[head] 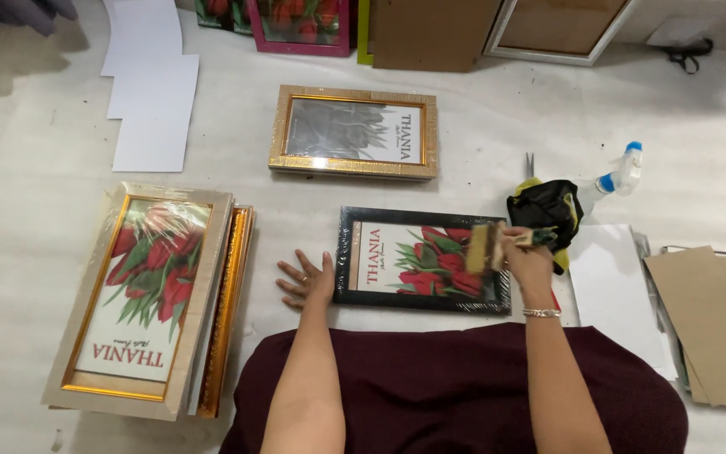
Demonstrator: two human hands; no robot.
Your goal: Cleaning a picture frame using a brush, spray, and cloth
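We brush the black-framed tulip print (423, 261): right hand (527, 256) grips a wooden-handled brush (488, 246) over its right end, left hand (306, 280) open, flat just left; next, steady strokes leftward

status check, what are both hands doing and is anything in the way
Left hand flat on floor, touching black frame. Right hand holds brush over frame's right end. Black cloth beside it, nothing blocking.
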